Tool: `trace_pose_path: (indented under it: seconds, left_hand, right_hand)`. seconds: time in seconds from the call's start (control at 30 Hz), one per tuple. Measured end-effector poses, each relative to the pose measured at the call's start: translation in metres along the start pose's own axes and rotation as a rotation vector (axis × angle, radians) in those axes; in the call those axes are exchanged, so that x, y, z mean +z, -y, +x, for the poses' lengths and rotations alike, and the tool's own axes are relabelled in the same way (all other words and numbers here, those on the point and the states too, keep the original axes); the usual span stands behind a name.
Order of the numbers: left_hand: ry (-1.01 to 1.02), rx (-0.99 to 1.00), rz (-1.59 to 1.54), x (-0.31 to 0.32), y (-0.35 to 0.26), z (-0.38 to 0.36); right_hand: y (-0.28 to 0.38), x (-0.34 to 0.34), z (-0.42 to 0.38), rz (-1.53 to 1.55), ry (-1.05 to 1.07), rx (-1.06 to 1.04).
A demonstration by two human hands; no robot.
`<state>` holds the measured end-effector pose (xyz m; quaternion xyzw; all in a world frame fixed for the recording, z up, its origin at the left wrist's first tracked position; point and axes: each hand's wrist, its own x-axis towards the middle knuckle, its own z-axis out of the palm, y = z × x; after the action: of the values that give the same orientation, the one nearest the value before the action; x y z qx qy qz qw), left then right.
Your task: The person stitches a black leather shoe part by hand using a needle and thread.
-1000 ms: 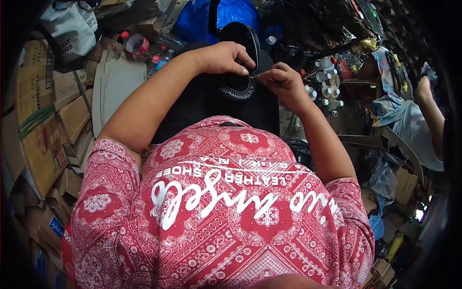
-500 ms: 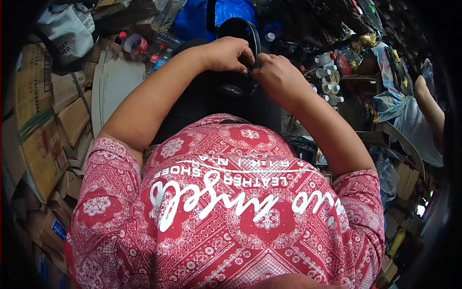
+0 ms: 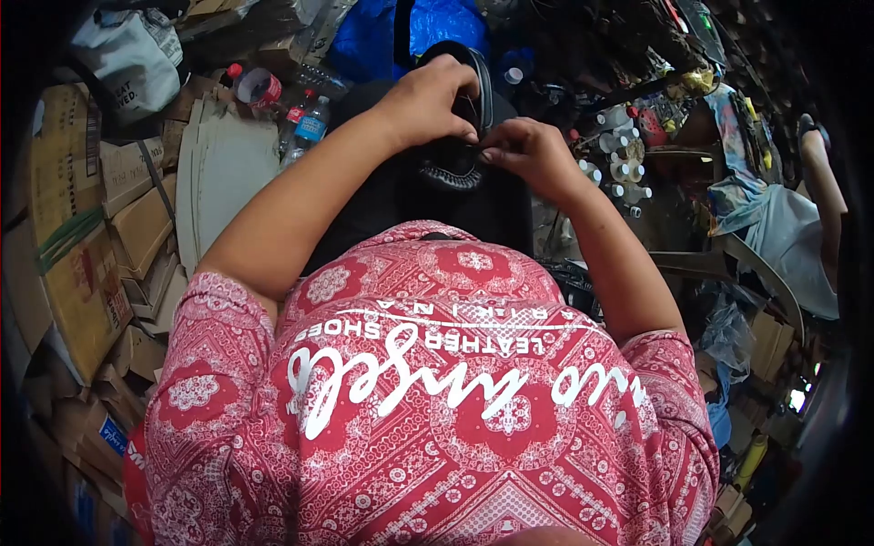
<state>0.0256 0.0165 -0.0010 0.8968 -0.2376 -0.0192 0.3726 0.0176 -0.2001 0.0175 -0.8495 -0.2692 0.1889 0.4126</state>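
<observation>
A black shoe (image 3: 451, 175) with a shiny surface and a ridged, stitched-looking edge rests on my dark-clothed lap. My left hand (image 3: 424, 102) is closed over its far left part, fingers curled inward and thumb toward the middle. Just right of the shoe, my right hand (image 3: 533, 156) has thumb and forefinger pinched together near the shoe's edge. Whatever lies in that pinch is too small to make out. A fine line, perhaps thread, shows faintly by the left fingertips. Part of the shoe is hidden behind my left hand.
Plastic bottles (image 3: 311, 125) lie to the left, near a pale board (image 3: 228, 177) and stacked cardboard boxes (image 3: 68, 237). A blue bag (image 3: 364, 36) is beyond the shoe. Several small bottles (image 3: 628, 170) stand to the right. Another person's limb (image 3: 822, 187) shows at far right.
My right hand has turned and drawn slightly down and right, with its fingers more extended. My left hand has shifted a little up, and more of the shoe's ridged edge shows.
</observation>
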Motion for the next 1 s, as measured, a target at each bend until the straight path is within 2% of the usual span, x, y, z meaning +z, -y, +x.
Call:
trace_pose_path:
  seconds: [0.07,0.13,0.2,0.23,0.27,0.33,0.37,0.43,0.47,0.53,0.57,0.6,0.67,0.7,0.77,0.83,0.87,0.93,0.97,1.0]
  left_hand:
    - [-0.334,0.053,0.043,-0.012,-0.010,-0.017]
    - [-0.297,0.015,0.100,-0.042,-0.010,-0.038]
    - [-0.294,-0.061,0.182,-0.071,-0.002,-0.059]
    - [-0.291,-0.062,0.183,-0.082,0.000,-0.067]
    - [-0.279,-0.082,0.169,-0.092,0.000,-0.074]
    - [-0.267,-0.100,0.156,-0.100,0.001,-0.085]
    - [-0.186,-0.103,0.221,-0.102,0.002,-0.090]
    - [-0.054,-0.074,0.389,-0.101,0.003,-0.094]
    - [-0.059,-0.080,0.387,-0.099,0.005,-0.095]
    - [0.016,-0.013,0.557,-0.097,0.010,-0.094]
    - [0.019,-0.012,0.553,-0.097,0.012,-0.092]
    - [-0.016,0.049,0.565,-0.097,0.015,-0.089]
    - [-0.052,0.109,0.575,-0.098,0.016,-0.084]
    - [-0.055,0.135,0.595,-0.099,0.016,-0.084]
    - [-0.054,0.155,0.610,-0.102,0.028,-0.089]
    - [0.033,0.009,0.589,-0.104,0.054,-0.105]
    - [0.025,0.006,0.594,-0.098,0.061,-0.108]
    - [-0.136,0.031,0.592,-0.085,0.070,-0.108]
    - [-0.058,-0.098,0.470,-0.084,0.078,-0.108]
    - [-0.054,-0.098,0.461,-0.078,0.073,-0.106]
  right_hand:
    - [-0.002,-0.005,-0.008,0.068,-0.007,0.054]
    - [-0.014,-0.017,-0.015,0.137,-0.016,0.111]
    - [-0.033,-0.029,-0.022,0.825,0.023,0.144]
    - [-0.033,-0.030,-0.025,1.146,-0.005,0.045]
    - [-0.029,-0.029,-0.026,1.447,-0.094,0.066]
    - [-0.029,-0.030,-0.022,1.651,0.116,-0.085]
    - [-0.034,-0.031,-0.020,1.651,0.117,-0.086]
    - [-0.041,-0.032,-0.015,1.500,0.260,0.040]
    - [-0.041,-0.029,-0.015,1.497,0.267,0.043]
    - [-0.012,-0.013,-0.014,0.412,-0.063,0.126]
    - [-0.008,-0.003,-0.016,0.228,-0.154,0.132]
    - [0.001,0.000,-0.017,0.227,-0.158,0.135]
    - [0.017,-0.005,-0.016,-0.490,-0.013,0.059]
    - [0.003,0.002,-0.016,-0.531,-0.083,-0.012]
    - [-0.022,0.002,-0.027,-0.569,-0.080,-0.070]
    - [-0.031,0.008,-0.038,-0.615,-0.110,-0.173]
    - [-0.033,0.011,-0.038,-0.618,-0.110,-0.182]
    - [-0.037,0.013,-0.040,-0.547,-0.153,-0.156]
    - [-0.042,0.008,-0.041,-0.367,-0.040,0.053]
    - [-0.045,0.004,-0.047,-0.368,-0.036,0.062]
